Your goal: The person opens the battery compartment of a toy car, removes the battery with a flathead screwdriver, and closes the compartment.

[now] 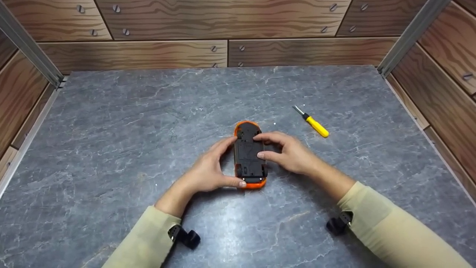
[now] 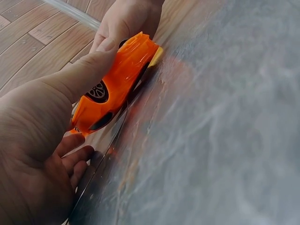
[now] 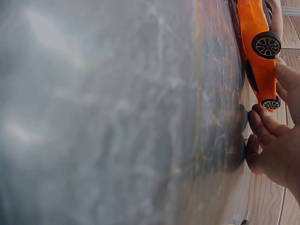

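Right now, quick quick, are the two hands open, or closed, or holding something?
Left hand: holding the upside-down orange toy car.
Right hand: open, its thumb and a fingertip touching the car.

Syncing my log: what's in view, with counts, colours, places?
Toy car: 1, orange and black, centre, upside down
Hand tool: 1, yellow handle, right of the toy car
Table: 1, grey, under the toy car
White specks: few, on the table
Wood-patterned panels: several, brown, behind and beside the table
Metal posts: 2, grey, back corners
Left hand: 1, toy car's left side
Right hand: 1, toy car's underside
Sleeves: 2, pale yellow, lower left and right
Wrist cameras: 2, black, by the sleeves
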Tool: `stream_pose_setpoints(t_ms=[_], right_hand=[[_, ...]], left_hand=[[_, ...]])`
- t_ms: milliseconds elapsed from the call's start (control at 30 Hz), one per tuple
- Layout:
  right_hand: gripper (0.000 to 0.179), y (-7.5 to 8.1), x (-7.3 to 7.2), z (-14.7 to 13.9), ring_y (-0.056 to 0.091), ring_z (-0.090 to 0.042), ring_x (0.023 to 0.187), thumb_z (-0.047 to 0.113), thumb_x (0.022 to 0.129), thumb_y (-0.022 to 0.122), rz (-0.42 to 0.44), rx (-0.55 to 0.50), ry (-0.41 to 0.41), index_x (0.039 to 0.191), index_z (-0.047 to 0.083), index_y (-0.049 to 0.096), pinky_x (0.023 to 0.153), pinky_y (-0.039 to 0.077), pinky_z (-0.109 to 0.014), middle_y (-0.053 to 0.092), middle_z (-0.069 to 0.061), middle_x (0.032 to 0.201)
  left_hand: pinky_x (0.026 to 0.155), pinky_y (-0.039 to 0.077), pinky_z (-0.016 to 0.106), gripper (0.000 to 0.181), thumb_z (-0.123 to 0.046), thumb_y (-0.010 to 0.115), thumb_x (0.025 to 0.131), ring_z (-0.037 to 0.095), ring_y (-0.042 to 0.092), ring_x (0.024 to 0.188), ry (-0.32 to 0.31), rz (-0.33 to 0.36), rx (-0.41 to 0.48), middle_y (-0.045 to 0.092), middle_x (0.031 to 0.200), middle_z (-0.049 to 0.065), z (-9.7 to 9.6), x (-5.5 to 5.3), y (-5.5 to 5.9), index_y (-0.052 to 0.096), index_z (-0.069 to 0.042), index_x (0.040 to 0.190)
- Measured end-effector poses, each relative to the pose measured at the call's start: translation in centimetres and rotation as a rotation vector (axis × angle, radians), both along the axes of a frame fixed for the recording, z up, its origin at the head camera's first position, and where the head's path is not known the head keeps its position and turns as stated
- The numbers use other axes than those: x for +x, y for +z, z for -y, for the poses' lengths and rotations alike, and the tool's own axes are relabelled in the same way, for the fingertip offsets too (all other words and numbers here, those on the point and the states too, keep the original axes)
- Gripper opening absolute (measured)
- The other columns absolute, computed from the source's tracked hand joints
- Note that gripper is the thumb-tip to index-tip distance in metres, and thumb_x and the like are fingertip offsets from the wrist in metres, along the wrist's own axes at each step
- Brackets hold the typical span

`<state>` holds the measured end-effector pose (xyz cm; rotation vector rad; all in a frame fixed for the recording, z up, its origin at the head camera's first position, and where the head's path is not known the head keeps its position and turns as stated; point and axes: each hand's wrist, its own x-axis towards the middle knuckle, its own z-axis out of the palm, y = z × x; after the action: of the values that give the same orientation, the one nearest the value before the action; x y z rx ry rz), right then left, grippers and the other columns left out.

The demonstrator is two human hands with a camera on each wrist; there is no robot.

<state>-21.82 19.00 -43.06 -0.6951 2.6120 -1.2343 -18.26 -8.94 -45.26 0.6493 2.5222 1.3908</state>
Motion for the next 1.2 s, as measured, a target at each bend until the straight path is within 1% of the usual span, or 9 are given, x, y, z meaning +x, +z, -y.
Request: stream_pose_setpoints(t_ms=[100,233,400,567,767,933,1200], right_hand=[[0.047,-0.02,-0.02,0.07,0.06,-0.026,0.129,0.026,0.096,0.081,0.004,0.001,-0.004,0.141,0.021,0.069,0.114,0.045,-0.048,0.067,-0.006,0.14],[0.046,-0.1,-0.05,0.11,0.061,-0.027,0.127,0.025,0.096,0.082,0.006,-0.008,-0.009,0.14,0.02,0.069,0.112,0.046,-0.048,0.067,-0.006,0.139],[0.046,-0.21,-0.17,0.05,0.062,-0.028,0.124,0.023,0.096,0.081,-0.003,-0.016,0.0,0.14,0.019,0.069,0.111,0.047,-0.05,0.068,-0.008,0.136],[0.046,-0.13,-0.22,0.05,0.062,-0.028,0.123,0.022,0.096,0.081,0.014,-0.016,0.0,0.14,0.018,0.069,0.11,0.047,-0.05,0.067,-0.008,0.136],[0.046,0.1,-0.16,0.22,0.061,-0.028,0.126,0.025,0.097,0.081,0.039,0.01,-0.012,0.141,0.021,0.068,0.112,0.045,-0.05,0.066,-0.008,0.138],[0.046,0.19,-0.19,0.33,0.06,-0.028,0.126,0.026,0.097,0.081,0.051,0.026,-0.018,0.14,0.024,0.068,0.114,0.043,-0.051,0.066,-0.007,0.139],[0.046,0.07,-0.01,0.34,0.061,-0.029,0.125,0.023,0.096,0.081,0.062,-0.02,-0.019,0.14,0.021,0.068,0.112,0.045,-0.051,0.065,-0.01,0.137]], left_hand=[[0.127,0.026,0.045,0.125,-0.052,0.1,0.066,0.021,0.034,0.153,0.009,0.005,-0.009,0.034,0.17,0.002,0.0,0.02,0.04,0.033,-0.027,0.167],[0.127,0.026,0.043,0.124,-0.052,0.101,0.066,0.02,0.035,0.152,0.011,-0.006,-0.014,0.037,0.168,0.003,-0.08,-0.03,0.05,0.034,-0.025,0.167],[0.127,0.027,0.046,0.126,-0.052,0.1,0.065,0.023,0.036,0.152,0.008,-0.012,-0.019,0.038,0.168,0.006,-0.17,-0.02,0.01,0.033,-0.022,0.167],[0.127,0.026,0.048,0.129,-0.052,0.1,0.064,0.027,0.036,0.153,0.0,-0.024,-0.02,0.038,0.168,0.009,-0.23,0.08,0.04,0.031,-0.02,0.168],[0.127,0.027,0.046,0.131,-0.055,0.1,0.062,0.025,0.036,0.153,0.017,-0.009,-0.041,0.038,0.168,0.007,-0.16,0.16,-0.02,0.03,-0.024,0.168],[0.126,0.027,0.047,0.131,-0.056,0.101,0.061,0.024,0.037,0.152,0.029,-0.007,-0.043,0.039,0.167,0.007,-0.15,0.18,-0.03,0.031,-0.025,0.167],[0.126,0.028,0.044,0.127,-0.055,0.101,0.061,0.021,0.04,0.149,0.03,-0.017,-0.022,0.045,0.163,0.004,-0.22,0.17,-0.1,0.035,-0.025,0.165]])
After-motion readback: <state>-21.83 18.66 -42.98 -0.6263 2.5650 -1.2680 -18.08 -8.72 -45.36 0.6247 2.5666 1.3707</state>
